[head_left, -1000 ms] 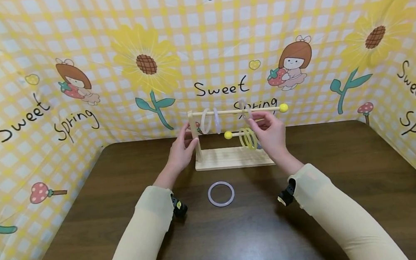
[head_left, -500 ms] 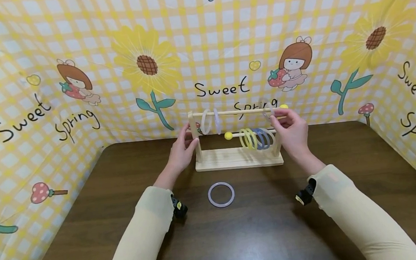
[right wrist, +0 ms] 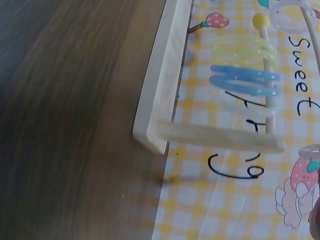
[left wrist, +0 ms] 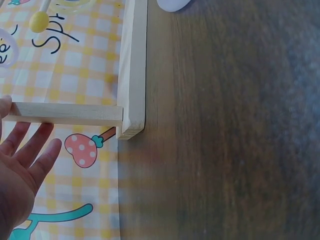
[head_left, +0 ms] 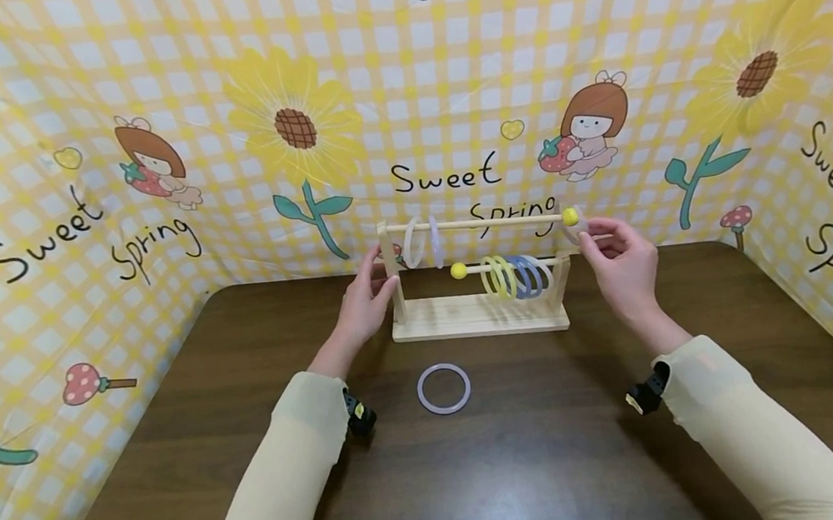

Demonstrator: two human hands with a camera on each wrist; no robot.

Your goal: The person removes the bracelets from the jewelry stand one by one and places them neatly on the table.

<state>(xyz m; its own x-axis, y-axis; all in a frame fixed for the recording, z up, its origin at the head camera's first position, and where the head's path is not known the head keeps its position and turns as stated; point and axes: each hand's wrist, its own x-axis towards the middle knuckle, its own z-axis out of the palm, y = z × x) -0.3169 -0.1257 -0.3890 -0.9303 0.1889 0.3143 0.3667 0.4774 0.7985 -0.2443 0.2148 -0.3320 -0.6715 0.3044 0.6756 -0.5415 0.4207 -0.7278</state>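
A wooden bangle stand [head_left: 478, 321] has two rods tipped with yellow balls. My left hand [head_left: 363, 303] holds its left post [left wrist: 70, 113], thumb on one side and fingers on the other. With thumb and fingertips, my right hand [head_left: 626, 265] pinches a pale clear bangle [head_left: 576, 232] by the yellow ball [head_left: 570, 217] of the upper rod. Whether this bangle still encircles the ball is unclear. A whitish bangle [head_left: 411, 244] and a lilac bangle [head_left: 436, 241] hang on that rod. Yellow bangles [head_left: 493, 278] and blue bangles [right wrist: 242, 80], with clear ones beside them, hang on the lower rod.
A lilac bangle [head_left: 421, 393] lies flat on the dark wooden table [head_left: 519, 468] in front of the stand. A yellow checked cloth [head_left: 400, 86] with printed figures stands behind and at both sides.
My right hand has moved right along the upper rod with the clear bangle, from mid-rod to the ball end. My left hand has stayed at the post.
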